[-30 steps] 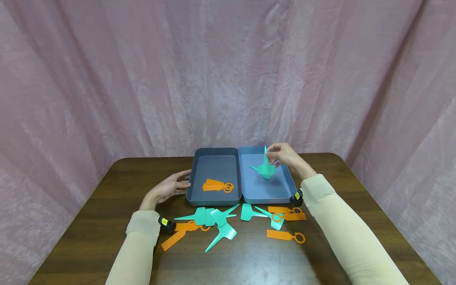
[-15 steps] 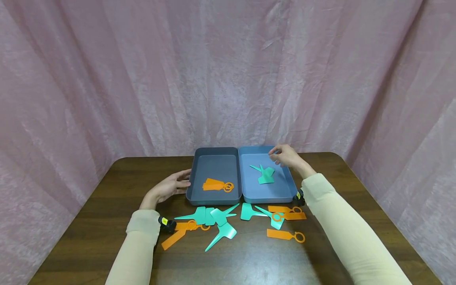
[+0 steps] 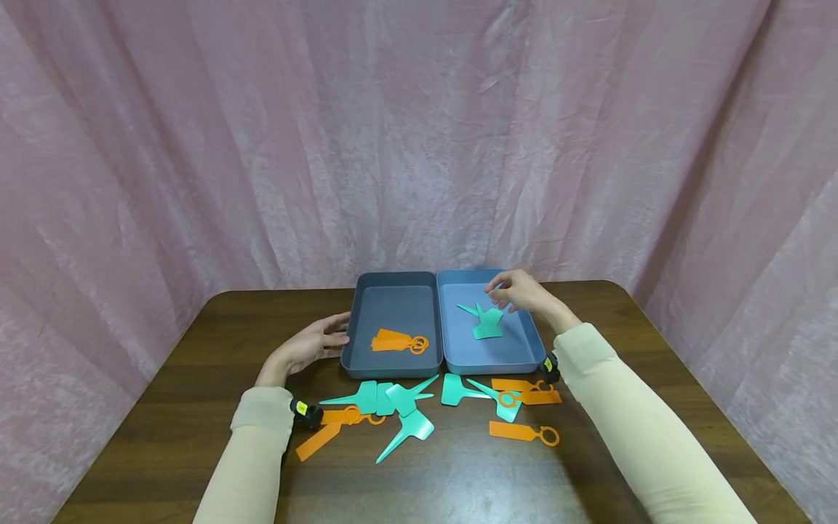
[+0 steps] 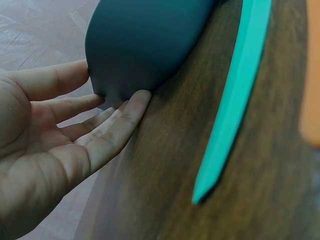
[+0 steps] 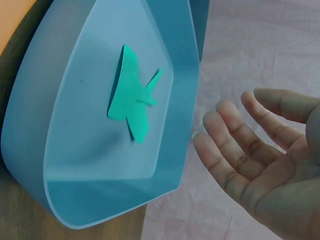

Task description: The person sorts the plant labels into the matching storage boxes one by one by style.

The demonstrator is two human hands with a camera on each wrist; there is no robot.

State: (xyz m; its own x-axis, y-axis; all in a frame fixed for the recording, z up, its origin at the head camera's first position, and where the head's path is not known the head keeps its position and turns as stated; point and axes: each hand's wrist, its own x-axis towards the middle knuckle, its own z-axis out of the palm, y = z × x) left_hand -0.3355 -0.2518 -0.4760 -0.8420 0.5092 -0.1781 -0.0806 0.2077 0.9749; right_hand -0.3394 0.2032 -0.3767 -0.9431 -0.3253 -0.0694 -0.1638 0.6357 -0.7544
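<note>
My left hand (image 3: 313, 345) rests its extended fingertips against the outer left wall of a dark grey tray (image 3: 398, 302). In the left wrist view the thumb and fingers touch the tray's corner (image 4: 135, 45) without wrapping round it. Over the right part of a blue tray (image 3: 463, 355) hovers my right hand (image 3: 526, 292), fingers loosely bent and holding nothing. Below it, overlapping green T-shaped plant labels (image 3: 488, 327) lie on the blue tray's floor. Several orange ring-ended plant tags (image 3: 391, 340) lie fanned in the grey tray.
In front of the trays, several green plant labels (image 3: 411, 428) and orange ring tags (image 3: 513, 431) lie scattered on the wooden table (image 3: 458, 487), some overlapping. The two trays stand side by side. A pink curtain (image 3: 406, 145) hangs behind the table.
My right hand has let go of a green plant label, which dropped flat onto another in the blue tray. Since then the hand has shifted slightly left. My left hand has stayed put.
</note>
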